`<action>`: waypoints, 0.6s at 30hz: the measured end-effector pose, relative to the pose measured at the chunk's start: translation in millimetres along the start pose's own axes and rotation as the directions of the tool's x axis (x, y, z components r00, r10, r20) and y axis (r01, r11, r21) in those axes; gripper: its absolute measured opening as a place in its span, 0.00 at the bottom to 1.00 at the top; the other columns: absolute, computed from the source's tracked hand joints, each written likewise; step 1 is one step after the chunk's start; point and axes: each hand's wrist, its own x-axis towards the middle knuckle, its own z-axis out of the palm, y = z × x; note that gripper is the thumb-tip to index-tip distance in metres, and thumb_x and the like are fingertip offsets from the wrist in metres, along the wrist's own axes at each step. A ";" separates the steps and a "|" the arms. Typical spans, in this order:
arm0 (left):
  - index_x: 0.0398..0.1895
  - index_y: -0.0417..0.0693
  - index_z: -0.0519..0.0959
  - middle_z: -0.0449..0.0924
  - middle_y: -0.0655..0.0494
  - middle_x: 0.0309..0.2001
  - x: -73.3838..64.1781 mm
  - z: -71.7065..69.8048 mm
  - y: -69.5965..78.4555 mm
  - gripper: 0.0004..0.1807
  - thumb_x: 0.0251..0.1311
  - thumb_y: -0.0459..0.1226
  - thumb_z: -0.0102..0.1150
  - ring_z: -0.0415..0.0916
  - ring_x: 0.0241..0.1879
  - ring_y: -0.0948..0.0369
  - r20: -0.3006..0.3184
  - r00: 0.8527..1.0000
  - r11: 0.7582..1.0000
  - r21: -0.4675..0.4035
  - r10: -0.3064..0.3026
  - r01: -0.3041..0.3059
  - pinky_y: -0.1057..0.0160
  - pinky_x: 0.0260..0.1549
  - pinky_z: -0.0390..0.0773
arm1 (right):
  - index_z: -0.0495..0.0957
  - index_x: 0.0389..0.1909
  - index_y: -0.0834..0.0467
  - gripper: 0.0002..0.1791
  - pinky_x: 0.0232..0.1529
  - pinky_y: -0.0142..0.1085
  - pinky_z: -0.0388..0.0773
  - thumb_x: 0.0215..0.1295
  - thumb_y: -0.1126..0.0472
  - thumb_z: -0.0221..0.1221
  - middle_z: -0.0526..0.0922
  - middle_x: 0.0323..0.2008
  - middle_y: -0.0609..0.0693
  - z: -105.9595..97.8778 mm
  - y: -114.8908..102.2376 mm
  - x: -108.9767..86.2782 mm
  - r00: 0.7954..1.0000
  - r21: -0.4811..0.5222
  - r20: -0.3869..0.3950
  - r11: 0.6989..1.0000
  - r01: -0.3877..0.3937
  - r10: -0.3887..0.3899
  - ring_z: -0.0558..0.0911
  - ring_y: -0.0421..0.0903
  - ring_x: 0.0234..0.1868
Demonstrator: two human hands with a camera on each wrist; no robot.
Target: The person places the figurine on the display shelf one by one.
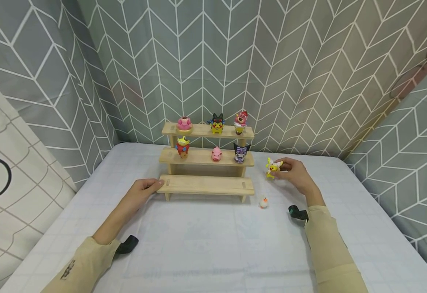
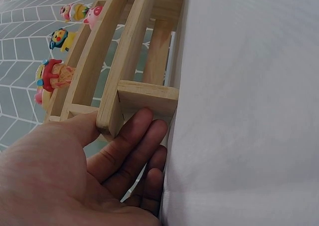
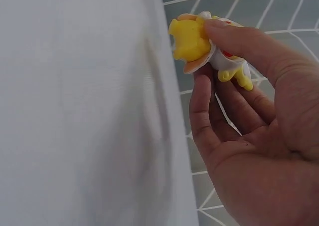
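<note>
My left hand [image 1: 145,189] grips the left end of the lowest step of a three-tier wooden display stand [image 1: 206,185]. In the left wrist view its thumb lies on the step's edge and the fingers [image 2: 134,141] reach underneath. To the right of the stand, my right hand [image 1: 295,175] pinches a yellow and white figurine [image 1: 273,167] between thumb and fingers. The right wrist view shows this figurine tipped sideways, its yellow underside [image 3: 192,40] facing the tablecloth. A small white figurine with orange parts [image 1: 263,202] stands on the table below that hand.
On the top tier are a pink figurine [image 1: 184,125], a yellow one with dark ears [image 1: 217,123] and a pink bear [image 1: 240,122]. The middle tier holds a red and blue figurine [image 1: 182,148], a pink pig [image 1: 216,154] and a purple-black figurine [image 1: 240,153]. Patterned curtains [image 1: 213,61] stand behind.
</note>
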 end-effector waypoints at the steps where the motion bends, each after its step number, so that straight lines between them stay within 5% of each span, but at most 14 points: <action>1: 0.47 0.37 0.84 0.68 0.58 0.33 0.0 0.1 0.2 0.23 0.80 0.50 0.55 0.64 0.41 0.62 0.002 1.000 1.000 -0.001 0.002 -0.002 0.65 0.36 0.65 | 0.76 0.65 0.62 0.29 0.48 0.26 0.77 0.66 0.59 0.73 0.85 0.57 0.62 -2.3 -2.1 -1.0 1.000 0.005 -0.010 1.000 0.004 -0.004 0.81 0.38 0.51; 10: 0.49 0.37 0.85 0.70 0.57 0.36 0.9 0.2 2.5 0.25 0.80 0.52 0.54 0.65 0.44 0.60 0.006 1.000 1.000 0.020 -0.002 0.002 0.65 0.38 0.66 | 0.76 0.64 0.64 0.28 0.51 0.25 0.78 0.67 0.59 0.73 0.86 0.45 0.39 -22.4 -24.8 -9.5 0.995 0.128 -0.066 0.989 0.078 -0.070 0.82 0.36 0.49; 18: 0.47 0.37 0.84 0.71 0.56 0.35 1.1 0.3 0.6 0.23 0.80 0.50 0.53 0.65 0.42 0.60 -0.003 1.000 0.999 0.034 0.007 -0.007 0.65 0.37 0.66 | 0.75 0.64 0.64 0.29 0.50 0.27 0.80 0.65 0.62 0.73 0.86 0.42 0.37 -23.7 -35.6 -16.1 0.994 0.186 -0.076 0.978 0.097 -0.084 0.83 0.36 0.47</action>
